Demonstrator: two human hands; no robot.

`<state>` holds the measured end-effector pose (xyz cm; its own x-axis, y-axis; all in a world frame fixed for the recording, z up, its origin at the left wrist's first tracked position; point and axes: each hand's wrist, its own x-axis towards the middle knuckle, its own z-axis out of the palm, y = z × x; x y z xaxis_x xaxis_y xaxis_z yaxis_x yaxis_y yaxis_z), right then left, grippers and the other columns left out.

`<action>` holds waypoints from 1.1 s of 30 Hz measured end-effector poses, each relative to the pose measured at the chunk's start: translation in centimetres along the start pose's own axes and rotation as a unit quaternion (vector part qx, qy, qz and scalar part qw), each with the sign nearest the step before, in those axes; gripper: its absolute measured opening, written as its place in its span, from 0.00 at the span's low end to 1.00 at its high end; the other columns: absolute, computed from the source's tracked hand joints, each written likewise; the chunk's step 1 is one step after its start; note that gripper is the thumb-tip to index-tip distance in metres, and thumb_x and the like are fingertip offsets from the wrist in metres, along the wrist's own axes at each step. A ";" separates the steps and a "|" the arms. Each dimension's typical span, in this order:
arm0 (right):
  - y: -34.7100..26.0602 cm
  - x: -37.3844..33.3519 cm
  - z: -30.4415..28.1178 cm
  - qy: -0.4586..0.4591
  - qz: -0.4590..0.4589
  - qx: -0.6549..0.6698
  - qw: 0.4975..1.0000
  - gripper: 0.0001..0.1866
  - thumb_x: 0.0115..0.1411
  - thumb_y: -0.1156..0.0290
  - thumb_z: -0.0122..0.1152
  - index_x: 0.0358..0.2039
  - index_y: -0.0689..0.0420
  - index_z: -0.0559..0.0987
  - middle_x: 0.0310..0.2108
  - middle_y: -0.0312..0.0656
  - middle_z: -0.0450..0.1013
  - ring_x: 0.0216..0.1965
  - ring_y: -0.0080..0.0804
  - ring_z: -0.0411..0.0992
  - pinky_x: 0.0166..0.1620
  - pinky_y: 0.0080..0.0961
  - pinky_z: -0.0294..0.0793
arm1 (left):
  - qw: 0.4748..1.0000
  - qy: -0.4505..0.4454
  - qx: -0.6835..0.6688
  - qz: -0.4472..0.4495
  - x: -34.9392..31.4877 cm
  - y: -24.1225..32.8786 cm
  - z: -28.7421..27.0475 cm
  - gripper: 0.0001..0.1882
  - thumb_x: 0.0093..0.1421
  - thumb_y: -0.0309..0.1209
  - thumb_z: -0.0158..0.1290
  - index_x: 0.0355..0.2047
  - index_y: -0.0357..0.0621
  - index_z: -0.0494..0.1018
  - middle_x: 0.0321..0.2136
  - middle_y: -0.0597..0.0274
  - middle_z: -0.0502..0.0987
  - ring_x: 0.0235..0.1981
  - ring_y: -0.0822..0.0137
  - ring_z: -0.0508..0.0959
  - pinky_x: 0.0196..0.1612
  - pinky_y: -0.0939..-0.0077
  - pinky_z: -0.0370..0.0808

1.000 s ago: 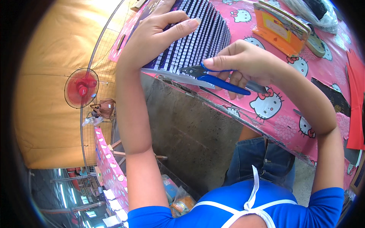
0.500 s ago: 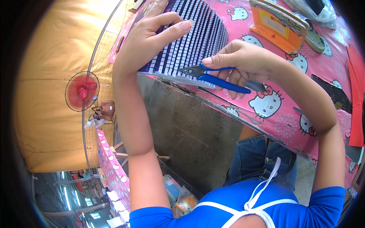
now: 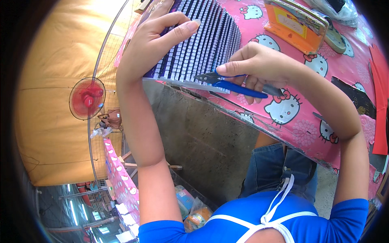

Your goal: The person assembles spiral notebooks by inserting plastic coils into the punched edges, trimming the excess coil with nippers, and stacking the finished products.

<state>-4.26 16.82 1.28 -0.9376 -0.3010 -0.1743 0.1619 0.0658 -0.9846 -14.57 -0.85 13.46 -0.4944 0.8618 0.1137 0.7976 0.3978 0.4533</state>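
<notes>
A wide block of many thin layers [image 3: 198, 42] lies at the table's near edge, its top stepped in rows of small white squares between dark purple strips. My left hand [image 3: 156, 44] rests flat on its left side, thumb stretched out over the rows; its fingertips run up toward the top edge of the picture. In my right hand [image 3: 253, 65] I grip nippers with blue handles [image 3: 239, 88]. Their dark jaws touch or nearly touch the block's near edge; I cannot tell which. A short grey metal piece [image 3: 272, 90] sticks out below my right fingers, its other end hidden.
A pink patterned cloth [image 3: 304, 135] covers the table. Farther back stand an orange holder [image 3: 298, 26] and a clear plastic bag [image 3: 344, 14]. Red strips [image 3: 379, 101] and a black sheet [image 3: 354, 97] lie at right. A red fan [image 3: 87, 98] stands left, by a yellow tarp [image 3: 52, 109].
My left hand has shifted slightly left and down with the view. The nippers have turned a little and their handles look closer together. Both hands keep their places on the block and nippers.
</notes>
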 end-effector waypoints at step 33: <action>0.8 -0.5 0.0 0.023 -0.007 -0.090 0.996 0.26 0.53 0.47 0.65 0.33 0.62 0.81 0.23 0.46 0.76 0.24 0.28 0.76 0.27 0.24 0.74 | 0.997 0.026 0.048 0.056 0.0 -0.6 0.2 0.13 0.61 0.38 0.53 0.32 0.39 0.75 0.42 0.60 0.65 0.46 0.68 0.63 0.48 0.75 0.60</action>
<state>-3.68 17.04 0.57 -0.9529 -0.2598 -0.1562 0.0951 0.2333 -0.9677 -15.01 -1.05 13.04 -0.4156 0.8860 0.2058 0.8768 0.3301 0.3496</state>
